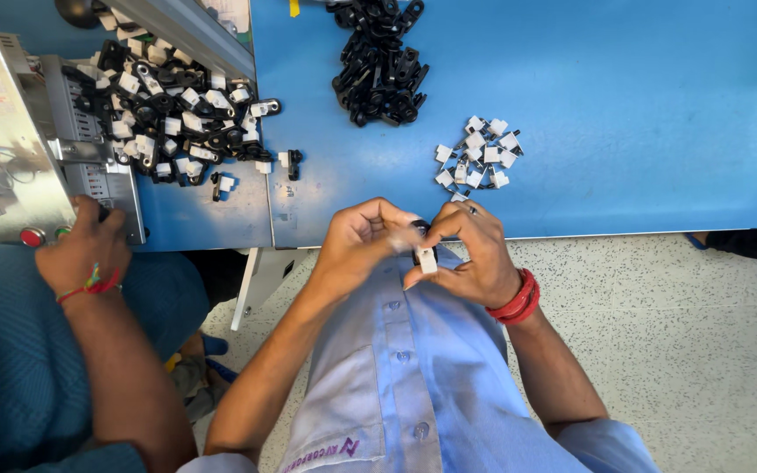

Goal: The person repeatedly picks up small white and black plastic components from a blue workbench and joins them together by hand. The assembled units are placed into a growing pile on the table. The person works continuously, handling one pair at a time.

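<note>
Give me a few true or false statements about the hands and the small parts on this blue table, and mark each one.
1. The right hand pinches a small white part. True.
2. The left hand rests flat on the table. False: it is raised, meeting the right hand.
3. Loose white parts lie on the blue table. True.
4. The all-black parts pile lies on the floor. False: it lies on the table.
5. A co-worker's hand touches the metal machine. True.

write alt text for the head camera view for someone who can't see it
Seen from above, a person's left hand and right hand pinch a small white part together over a blue table. Piles of black clips and white pieces lie there; a co-worker's hand rests on a machine.
</note>
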